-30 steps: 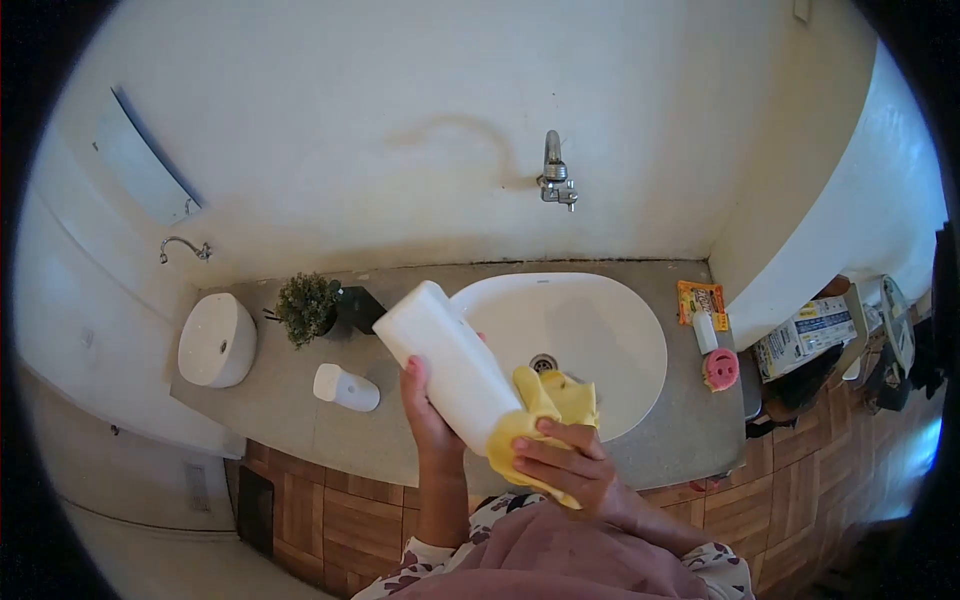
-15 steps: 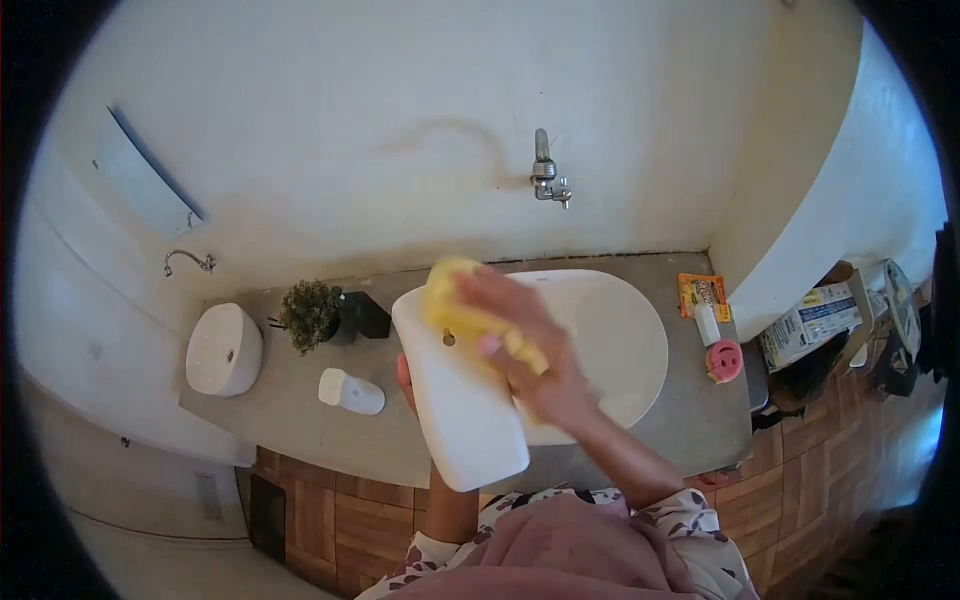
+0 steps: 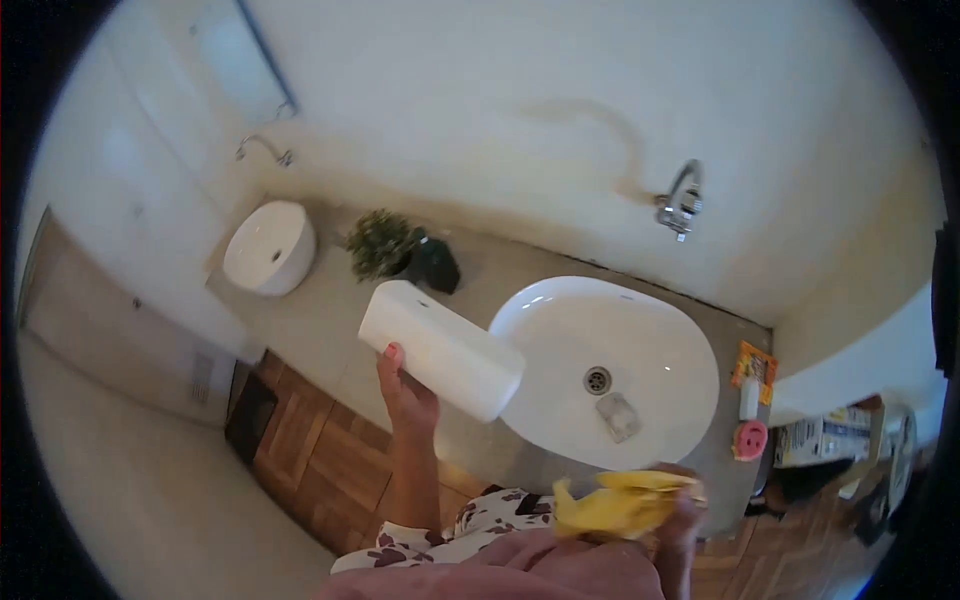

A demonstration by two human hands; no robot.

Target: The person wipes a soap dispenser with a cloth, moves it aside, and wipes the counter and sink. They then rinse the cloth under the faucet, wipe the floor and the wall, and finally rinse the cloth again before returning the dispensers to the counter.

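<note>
The left hand [image 3: 407, 402] grips the tilted white case [image 3: 440, 350], thumb on its near face, other fingers mostly hidden. The right hand [image 3: 682, 518] pinches a limp, creased yellow cloth [image 3: 612, 508]. The smooth, boxy case is above the grey counter [image 3: 320, 325], beside the glossy oval basin [image 3: 650, 330]. With 1 hand supporting it, slick sides could let it slip and chip.

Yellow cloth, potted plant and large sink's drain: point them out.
Yellow cloth [image 3: 618, 508]: head view, middle of its fabric.
Potted plant [image 3: 380, 243]: head view, its leafy top.
Drain [image 3: 597, 380]: head view, its metal strainer.
</note>
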